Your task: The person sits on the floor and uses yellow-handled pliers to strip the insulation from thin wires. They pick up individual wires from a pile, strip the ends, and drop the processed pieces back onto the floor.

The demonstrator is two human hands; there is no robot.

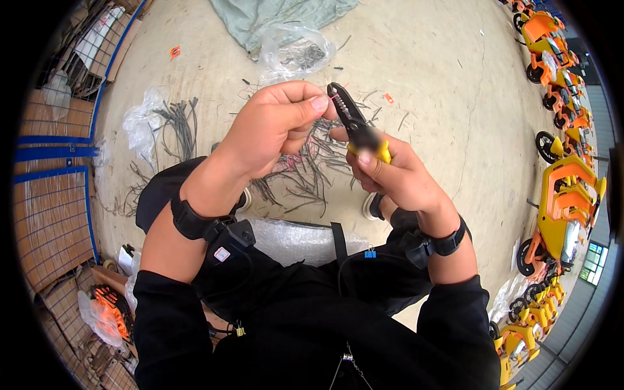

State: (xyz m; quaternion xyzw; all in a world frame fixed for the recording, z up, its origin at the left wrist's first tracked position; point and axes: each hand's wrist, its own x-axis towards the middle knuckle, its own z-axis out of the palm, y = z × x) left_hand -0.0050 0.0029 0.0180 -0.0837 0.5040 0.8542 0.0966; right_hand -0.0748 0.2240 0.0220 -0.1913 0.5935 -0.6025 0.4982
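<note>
My right hand (393, 168) is closed around the yellow handles of a pair of wire strippers (348, 109), whose black jaws point up and slightly left. Close beside the jaw tip, my left hand (276, 127) pinches with thumb and forefinger. A thin red wire (334, 97) shows between those fingertips and the jaws; the rest of it is hidden by the fingers. On the floor below my hands lies a loose pile of cut grey cables (302, 175) with bits of red wire among them.
A bundle of grey cables (179, 130) lies left beside clear plastic (142, 120). Ahead are a plastic bag (292, 55) and a green sheet (279, 16). Blue mesh cages (55, 221) stand along the left. Yellow and orange bikes (562, 208) line the right.
</note>
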